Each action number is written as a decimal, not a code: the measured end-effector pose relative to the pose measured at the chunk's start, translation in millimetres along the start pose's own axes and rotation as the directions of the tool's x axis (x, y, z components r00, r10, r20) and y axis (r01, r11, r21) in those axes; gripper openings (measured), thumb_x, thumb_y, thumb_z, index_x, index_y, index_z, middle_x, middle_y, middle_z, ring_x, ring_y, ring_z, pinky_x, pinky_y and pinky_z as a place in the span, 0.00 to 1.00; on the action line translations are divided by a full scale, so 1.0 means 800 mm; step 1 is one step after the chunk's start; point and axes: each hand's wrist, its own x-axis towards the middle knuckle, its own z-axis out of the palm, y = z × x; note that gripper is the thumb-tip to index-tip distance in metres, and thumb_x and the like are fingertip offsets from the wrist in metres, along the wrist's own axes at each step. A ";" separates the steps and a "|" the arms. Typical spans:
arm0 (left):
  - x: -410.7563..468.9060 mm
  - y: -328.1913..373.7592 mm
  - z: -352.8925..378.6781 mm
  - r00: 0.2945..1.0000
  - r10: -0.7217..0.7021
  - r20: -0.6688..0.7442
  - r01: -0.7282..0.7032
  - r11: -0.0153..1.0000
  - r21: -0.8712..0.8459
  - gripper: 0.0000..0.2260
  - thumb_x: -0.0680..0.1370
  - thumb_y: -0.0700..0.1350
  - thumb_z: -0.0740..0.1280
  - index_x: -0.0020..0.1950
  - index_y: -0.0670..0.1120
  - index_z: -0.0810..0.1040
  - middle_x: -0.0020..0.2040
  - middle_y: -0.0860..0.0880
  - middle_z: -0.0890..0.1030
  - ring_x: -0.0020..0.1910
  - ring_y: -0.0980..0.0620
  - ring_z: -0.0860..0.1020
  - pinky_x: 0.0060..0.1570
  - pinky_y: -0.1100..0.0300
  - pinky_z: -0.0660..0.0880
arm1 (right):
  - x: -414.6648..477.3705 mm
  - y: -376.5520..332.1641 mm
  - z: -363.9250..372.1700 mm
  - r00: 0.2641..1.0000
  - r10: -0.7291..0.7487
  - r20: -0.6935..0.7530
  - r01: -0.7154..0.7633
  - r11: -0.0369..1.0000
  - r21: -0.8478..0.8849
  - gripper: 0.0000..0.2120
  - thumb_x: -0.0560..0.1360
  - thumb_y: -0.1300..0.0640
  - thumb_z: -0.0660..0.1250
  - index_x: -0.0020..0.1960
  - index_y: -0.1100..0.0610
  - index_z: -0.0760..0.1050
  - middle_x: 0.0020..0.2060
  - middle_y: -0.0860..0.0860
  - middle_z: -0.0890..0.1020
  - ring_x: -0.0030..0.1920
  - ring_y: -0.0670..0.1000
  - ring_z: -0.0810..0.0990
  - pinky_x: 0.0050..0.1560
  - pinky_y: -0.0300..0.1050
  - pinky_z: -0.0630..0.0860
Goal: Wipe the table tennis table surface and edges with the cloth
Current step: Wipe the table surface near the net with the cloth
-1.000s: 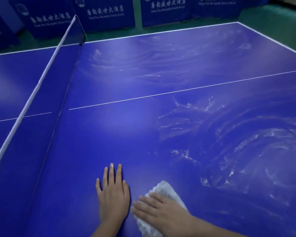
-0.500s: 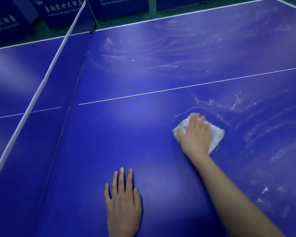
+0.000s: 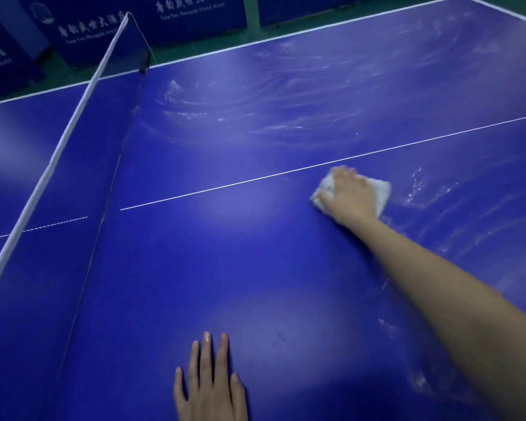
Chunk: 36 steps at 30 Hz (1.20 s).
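the right hand [image 3: 348,196] presses the white cloth [image 3: 382,192] onto the tabletop [image 3: 225,268], fingers laid loosely over it, blurred, just on the near side of the white line [image 3: 225,187]. the left hand [image 3: 210,387] rests flat by the near edge, fingers straight, grasping nothing. wet streaks [image 3: 255,117] cover the far side; the net [image 3: 58,159] stands left.

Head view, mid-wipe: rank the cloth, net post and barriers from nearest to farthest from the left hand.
From the left hand, flat on the table:
1. The cloth, ahead to the right, under the right hand.
2. The net post, ahead-left at the table's far edge.
3. The barriers, on the floor beyond the table.
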 end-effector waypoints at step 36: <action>-0.002 -0.001 0.000 0.996 -0.078 0.038 0.074 0.992 0.100 0.28 0.69 0.51 0.51 0.65 0.46 0.75 0.64 0.39 0.76 0.66 0.48 0.67 0.58 0.38 0.66 | -0.338 0.011 -0.010 0.585 -0.778 0.228 0.782 0.616 0.096 0.28 0.71 0.40 0.58 0.67 0.50 0.64 0.59 0.47 0.72 0.57 0.49 0.71 0.63 0.51 0.62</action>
